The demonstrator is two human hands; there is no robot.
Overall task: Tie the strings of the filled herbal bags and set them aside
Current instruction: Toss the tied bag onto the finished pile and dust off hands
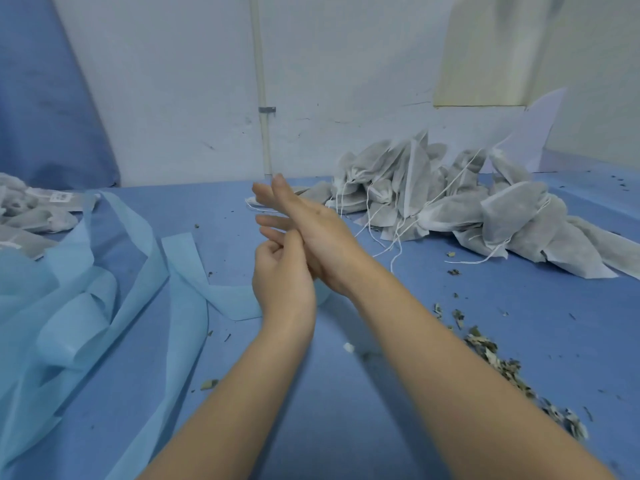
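A heap of filled grey herbal bags (450,199) with loose white drawstrings lies at the back right of the blue table (346,393). My two hands meet above the middle of the table, left of that heap, and neither holds a bag. My right hand (311,233) reaches forward with its fingers straight and spread. My left hand (280,278) is below it, its fingers curled against the underside of the right hand's fingers; nothing shows inside the left hand.
More grey bags (31,213) lie at the far left edge. Long light-blue fabric strips (86,289) sprawl over the left half of the table. Loose dried herbs (491,355) are scattered near my right forearm. A white wall with a pipe (265,116) closes off the back.
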